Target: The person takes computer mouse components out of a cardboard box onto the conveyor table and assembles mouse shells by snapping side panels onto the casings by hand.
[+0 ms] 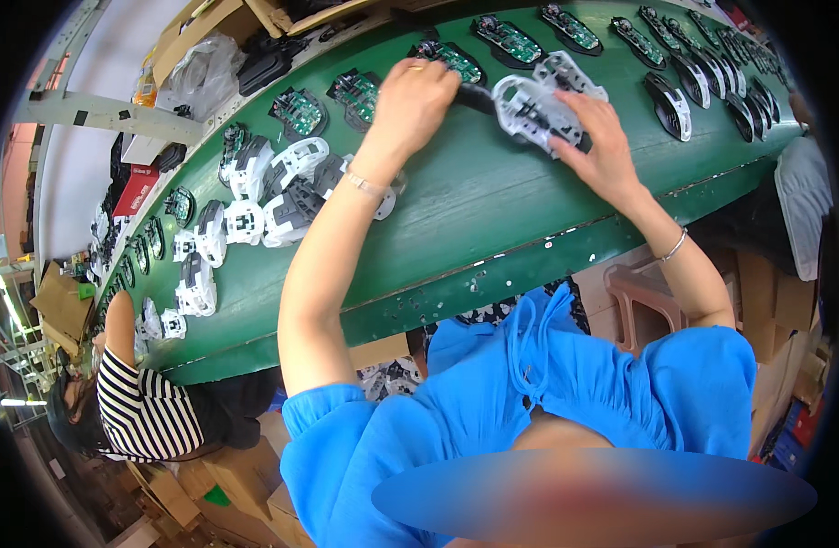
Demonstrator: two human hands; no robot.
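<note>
My right hand (604, 146) grips a white mouse shell (529, 108) above the green belt, thumb and fingers on its right side. A second pale shell part (576, 75) shows beyond my fingers. Farther left, my left hand (417, 99) reaches over the belt with its fingers curled together, close to a mouse base with a green circuit board (458, 60). Whatever those fingers hold is hidden. Between the two hands lies a dark, flat piece (475, 97), partly covered by the shell.
More mouse bases with circuit boards (299, 113) line the far side of the green belt (465, 201). White and grey shells (287, 215) are heaped left of my left forearm. Black-and-white mice (668, 106) stand at the right. A co-worker in a striped top (145, 411) sits at the left.
</note>
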